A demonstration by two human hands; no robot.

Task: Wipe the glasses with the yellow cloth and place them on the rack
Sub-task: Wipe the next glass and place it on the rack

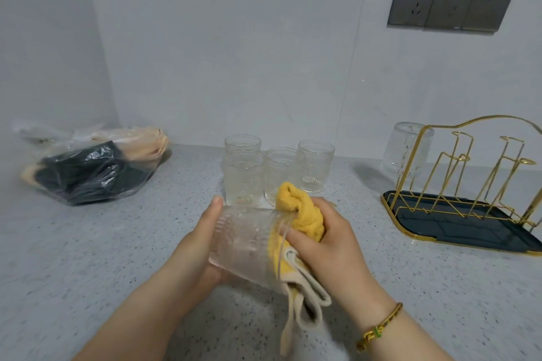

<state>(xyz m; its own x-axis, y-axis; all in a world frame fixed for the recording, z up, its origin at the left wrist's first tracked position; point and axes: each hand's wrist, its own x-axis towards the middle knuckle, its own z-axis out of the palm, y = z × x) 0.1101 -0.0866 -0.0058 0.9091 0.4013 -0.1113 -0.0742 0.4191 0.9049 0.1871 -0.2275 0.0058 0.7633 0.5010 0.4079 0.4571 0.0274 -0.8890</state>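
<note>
My left hand (202,240) holds a clear ribbed glass (243,243) on its side above the counter, its mouth facing right. My right hand (325,240) grips the yellow cloth (302,211) and presses part of it into the glass's mouth; a beige edge of the cloth hangs down below. Several more ribbed glasses (281,173) stand upright just behind my hands. At the right stands the gold wire rack (469,173) on a dark tray, with one glass (406,149) upside down on its far left peg.
A clear plastic bag (88,167) with dark and beige things lies at the back left of the speckled grey counter (88,258). Grey wall sockets (448,4) sit on the white tiled wall above the rack.
</note>
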